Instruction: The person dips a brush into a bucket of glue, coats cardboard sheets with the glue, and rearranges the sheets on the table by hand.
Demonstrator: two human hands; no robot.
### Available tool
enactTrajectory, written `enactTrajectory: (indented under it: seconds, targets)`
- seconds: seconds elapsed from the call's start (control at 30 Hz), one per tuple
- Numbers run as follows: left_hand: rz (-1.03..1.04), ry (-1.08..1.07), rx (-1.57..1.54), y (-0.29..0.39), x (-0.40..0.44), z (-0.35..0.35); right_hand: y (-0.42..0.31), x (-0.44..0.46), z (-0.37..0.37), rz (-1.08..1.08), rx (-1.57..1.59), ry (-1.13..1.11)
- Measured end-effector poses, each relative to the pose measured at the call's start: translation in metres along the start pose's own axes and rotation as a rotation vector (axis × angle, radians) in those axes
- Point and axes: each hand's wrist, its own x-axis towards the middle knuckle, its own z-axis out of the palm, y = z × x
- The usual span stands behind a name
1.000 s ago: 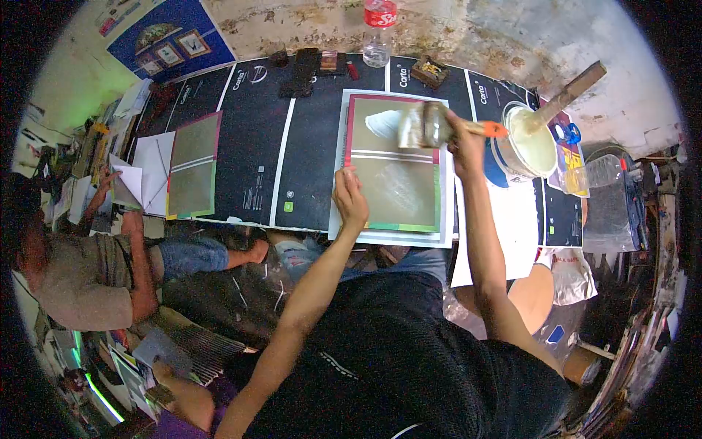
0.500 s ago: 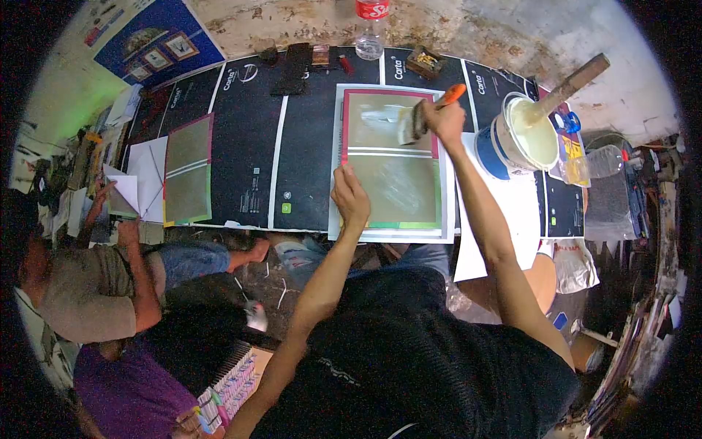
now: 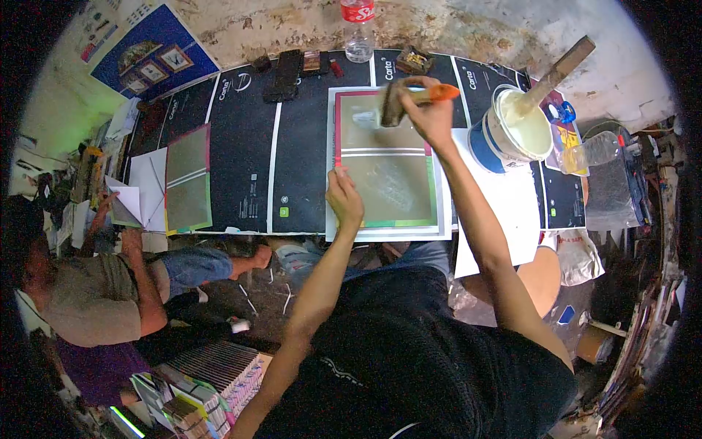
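My right hand (image 3: 433, 117) grips a wide paint brush (image 3: 441, 92) by its orange handle. The dark bristle end, blurred by motion, is over the upper half of a grey-brown board (image 3: 395, 175). Pink and green strips border this board, and two white lines cross its middle. A wet whitish patch (image 3: 364, 117) lies left of the bristles, and pale streaks mark the lower half. My left hand (image 3: 345, 197) holds the board's left edge, fingers close together; its thumb is not clear. Beneath the board lies a larger white sheet (image 3: 443, 219).
At the right, a bucket (image 3: 486, 143) of cream-coloured liquid holds a wooden stick (image 3: 563, 69). White paper (image 3: 504, 212) lies beside it. A similar board (image 3: 189, 194) lies left. Another person's hand (image 3: 102, 208) handles folded paper. A plastic bottle (image 3: 358, 44) stands at the back.
My right hand has moved left and slightly up with the brush, whose handle now points more to the right. My left hand stays at the board's left edge. The camera view has shifted slightly.
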Motion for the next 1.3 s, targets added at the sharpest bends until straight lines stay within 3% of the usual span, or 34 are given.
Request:
enactTrajectory:
  seconds: [0.03,0.1,0.27,0.37,0.43,0.6,0.63,0.73,0.9,0.93,1.1,1.17,1.3]
  targets:
    - [0.008,0.003,0.003,0.0,0.0,0.001,0.003,0.0,0.014,0.2,0.017,-0.019]
    - [0.008,0.008,0.015,0.0,0.0,0.002,0.029,0.0,0.041,0.281,0.091,-0.076]
    - [0.007,0.023,0.039,0.004,0.0,-0.001,0.069,0.003,0.025,0.343,-0.374,-0.245]
    - [-0.008,0.013,0.038,0.002,-0.001,0.0,0.07,0.009,-0.02,0.244,-0.582,-0.189]
    - [-0.033,0.003,0.004,-0.004,-0.002,0.001,0.053,0.004,-0.066,0.243,-0.459,-0.177]
    - [-0.023,0.032,-0.048,-0.015,-0.003,0.006,-0.009,-0.036,-0.195,0.287,0.188,0.442]
    - [-0.037,0.029,-0.102,-0.025,-0.004,0.01,-0.006,-0.047,-0.22,0.135,0.403,0.516]
    - [-0.082,-0.016,-0.105,-0.012,-0.006,0.006,-0.005,-0.071,-0.282,0.143,0.704,0.718]
    - [-0.104,-0.024,-0.099,-0.003,-0.004,0.006,0.036,-0.088,-0.302,0.273,0.431,0.876]
    - [-0.105,-0.024,-0.099,-0.002,-0.005,0.006,0.03,-0.086,-0.292,0.382,0.528,0.895]
    - [-0.106,-0.027,-0.041,0.005,-0.004,0.004,0.094,-0.115,-0.262,0.372,0.648,0.73]
    - [-0.076,-0.023,-0.028,0.005,-0.004,0.003,0.109,-0.137,-0.254,0.5,0.298,0.672]
    - [-0.085,-0.024,-0.081,0.002,-0.005,0.004,0.087,-0.164,-0.26,0.551,0.074,0.727]
